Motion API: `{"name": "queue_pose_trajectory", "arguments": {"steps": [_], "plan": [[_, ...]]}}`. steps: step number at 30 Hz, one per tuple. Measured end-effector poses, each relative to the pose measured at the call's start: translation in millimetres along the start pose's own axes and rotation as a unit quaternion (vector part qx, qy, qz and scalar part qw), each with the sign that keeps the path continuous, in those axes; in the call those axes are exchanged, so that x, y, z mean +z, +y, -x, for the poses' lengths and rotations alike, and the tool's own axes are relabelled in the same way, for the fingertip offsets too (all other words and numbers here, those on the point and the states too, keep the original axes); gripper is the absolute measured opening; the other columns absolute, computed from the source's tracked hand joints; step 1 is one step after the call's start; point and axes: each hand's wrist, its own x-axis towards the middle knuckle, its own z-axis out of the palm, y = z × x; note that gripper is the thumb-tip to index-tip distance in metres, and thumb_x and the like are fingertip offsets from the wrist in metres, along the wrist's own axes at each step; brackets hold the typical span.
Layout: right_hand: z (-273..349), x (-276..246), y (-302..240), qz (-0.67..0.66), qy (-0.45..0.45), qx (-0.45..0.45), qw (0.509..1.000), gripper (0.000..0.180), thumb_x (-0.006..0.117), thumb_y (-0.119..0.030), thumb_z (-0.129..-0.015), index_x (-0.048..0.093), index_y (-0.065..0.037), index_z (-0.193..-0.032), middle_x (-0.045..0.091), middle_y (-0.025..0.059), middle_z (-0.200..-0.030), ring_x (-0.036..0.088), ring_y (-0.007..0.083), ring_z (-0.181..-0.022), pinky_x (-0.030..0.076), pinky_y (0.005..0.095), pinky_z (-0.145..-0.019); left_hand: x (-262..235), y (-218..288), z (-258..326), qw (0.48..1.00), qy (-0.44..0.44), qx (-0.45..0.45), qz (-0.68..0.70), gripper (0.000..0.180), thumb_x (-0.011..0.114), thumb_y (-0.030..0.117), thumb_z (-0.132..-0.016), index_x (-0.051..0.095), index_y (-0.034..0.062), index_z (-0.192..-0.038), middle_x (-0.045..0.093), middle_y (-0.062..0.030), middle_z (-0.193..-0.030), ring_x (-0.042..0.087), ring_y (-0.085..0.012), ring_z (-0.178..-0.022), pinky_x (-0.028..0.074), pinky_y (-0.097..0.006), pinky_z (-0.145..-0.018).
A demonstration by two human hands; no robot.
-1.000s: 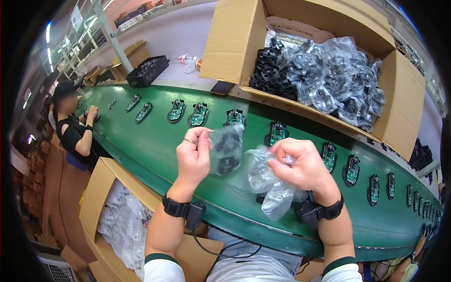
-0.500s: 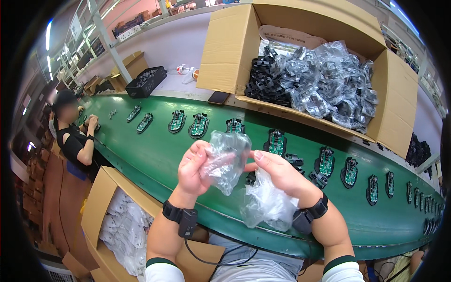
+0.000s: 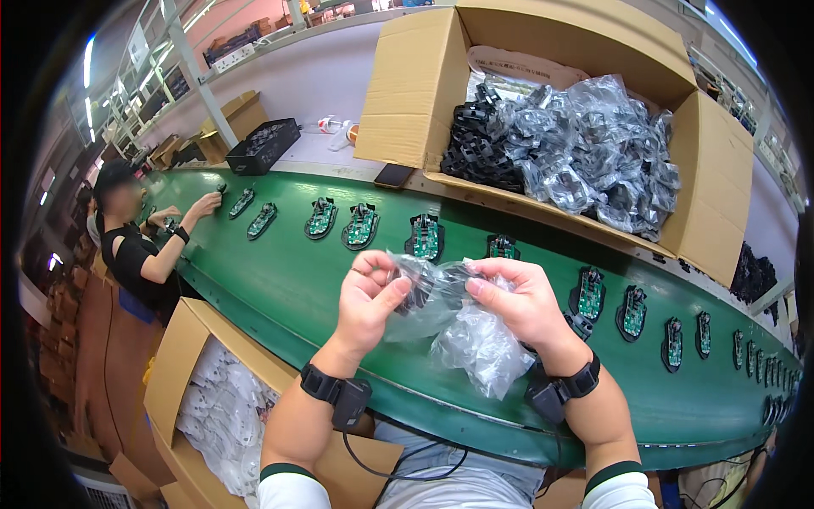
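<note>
My left hand (image 3: 365,305) pinches one side of a clear plastic bag (image 3: 434,312), with a dark part showing through the film beside its fingers. Thumb and fingers of my right hand (image 3: 524,304) grip the bag's other side, so it stretches between both hands above the green belt. Just below the right hand is a crumpled clear bag (image 3: 485,349); whether that hand also holds it I cannot tell. Beyond my hands lie green circuit boards in black shells, among them a near board (image 3: 424,237) and a partly hidden board (image 3: 503,247).
An open carton (image 3: 721,182) of bagged black parts stands behind the green belt (image 3: 297,280). More boards line the belt on both sides. Lower left is a carton (image 3: 180,360) of white bags. A black bin (image 3: 264,151) and a co-worker (image 3: 140,246) are farther left.
The bag has gone from hanging upright to being stretched sideways, with my right hand now gripping its edge. The co-worker's arm has reached farther over the belt.
</note>
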Motion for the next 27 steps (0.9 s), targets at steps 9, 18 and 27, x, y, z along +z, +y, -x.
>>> {"name": "queue_pose_trajectory", "arguments": {"steps": [9, 18, 27], "plan": [[-0.2, -4.9, -12.1, 0.282, 0.061, -0.13, 0.949, 0.018, 0.07, -0.007, -0.09, 0.077, -0.001, -0.106, 0.072, 0.0106, -0.092, 0.067, 0.0193, -0.086, 0.052, 0.0303, -0.078, -1.6, 4.4, -0.1, 0.941, -0.01, 0.144, -0.305, 0.018, 0.066, 0.005, -0.097, 0.074, -0.0019, -0.112, 0.074, -0.0163, -0.114, 0.07, -0.0199, -0.104, 0.054, -0.031, -0.092], [1.9, -11.6, -18.4, 0.273, 0.045, -0.144, 0.95, 0.016, 0.07, -0.005, -0.09, 0.077, 0.0, -0.104, 0.072, 0.0108, -0.097, 0.067, 0.0179, -0.087, 0.051, 0.0288, -0.078, 7.0, 14.0, 2.8, 0.907, -0.056, 0.227, -0.349, 0.015, 0.067, 0.004, -0.094, 0.075, 0.0, -0.106, 0.073, -0.0204, -0.115, 0.071, -0.0279, -0.104, 0.056, -0.036, -0.091], [13.1, 13.8, -14.2, 0.255, 0.194, -0.323, 0.89, 0.01, 0.065, -0.007, -0.097, 0.07, 0.0, -0.101, 0.068, 0.0107, -0.093, 0.062, 0.0192, -0.082, 0.049, 0.0303, -0.072, 50.7, 17.5, 26.3, 0.93, -0.309, 0.106, -0.17, 0.023, 0.06, 0.015, -0.1, 0.075, 0.0013, -0.11, 0.068, -0.0208, -0.128, 0.056, -0.0379, -0.13, 0.038, -0.048, -0.113]]}}
